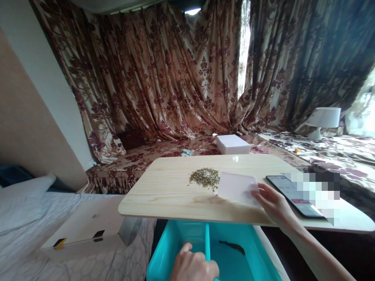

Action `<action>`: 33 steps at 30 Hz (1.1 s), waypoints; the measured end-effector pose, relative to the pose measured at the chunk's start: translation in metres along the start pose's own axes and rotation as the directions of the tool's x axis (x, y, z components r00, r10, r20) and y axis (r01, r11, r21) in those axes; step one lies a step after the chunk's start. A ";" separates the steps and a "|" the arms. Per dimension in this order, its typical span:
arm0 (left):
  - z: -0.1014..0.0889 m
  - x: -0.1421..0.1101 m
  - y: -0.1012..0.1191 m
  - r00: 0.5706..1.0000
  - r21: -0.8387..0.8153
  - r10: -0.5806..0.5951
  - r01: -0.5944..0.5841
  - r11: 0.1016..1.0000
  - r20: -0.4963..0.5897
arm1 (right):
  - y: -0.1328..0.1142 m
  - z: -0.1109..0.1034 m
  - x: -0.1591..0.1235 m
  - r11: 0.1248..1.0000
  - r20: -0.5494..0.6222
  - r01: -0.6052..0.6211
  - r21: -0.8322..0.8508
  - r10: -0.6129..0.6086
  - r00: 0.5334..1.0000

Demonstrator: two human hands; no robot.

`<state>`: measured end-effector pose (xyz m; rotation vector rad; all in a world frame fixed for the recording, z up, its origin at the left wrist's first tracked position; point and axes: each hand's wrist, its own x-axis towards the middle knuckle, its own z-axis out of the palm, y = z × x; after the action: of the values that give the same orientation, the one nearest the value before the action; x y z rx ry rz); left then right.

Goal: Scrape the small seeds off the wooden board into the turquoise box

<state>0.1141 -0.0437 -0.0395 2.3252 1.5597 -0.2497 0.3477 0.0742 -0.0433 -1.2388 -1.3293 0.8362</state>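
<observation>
A loose pile of small green-brown dried bits, like seeds or herbs [205, 177], lies on the pale wooden tabletop [164, 195]. My right hand [272, 201] pinches the right edge of a thin white rectangular sheet, like a scraper [237, 188], whose left edge is against the pile's right side. Below the table's near edge is a teal two-compartment bin [164, 249]. My left hand [193, 265] is closed on the bin near its divider; the exact grip is partly hidden. Some dark green-brown material [233, 246] lies in the right compartment.
A tablet or large phone [293, 195], partly blurred out, lies on the table right of my right hand. Behind the table sits a white box [233, 144]. At left, a flat cardboard box [88, 222] rests on a bed. A lamp [325, 119] stands far right.
</observation>
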 end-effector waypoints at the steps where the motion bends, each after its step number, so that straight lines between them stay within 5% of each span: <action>1: -0.001 0.000 0.000 1.000 0.005 -0.004 0.004 1.000 0.001 | -0.001 0.000 0.000 1.000 0.005 0.000 -0.007 0.000 1.000; 21: 0.012 0.003 -0.013 0.994 -0.030 0.050 -0.053 0.998 -0.099 | 0.004 0.006 0.005 0.998 -0.007 0.030 0.050 -0.030 1.000; 33: -0.001 -0.006 -0.008 1.000 -0.024 -0.019 0.018 1.000 -0.023 | 0.011 0.005 0.003 1.000 -0.013 0.016 -0.008 -0.016 1.000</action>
<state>0.1044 -0.0459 -0.0381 2.3049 1.5873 -0.2077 0.3457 0.0804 -0.0541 -1.2362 -1.3312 0.8110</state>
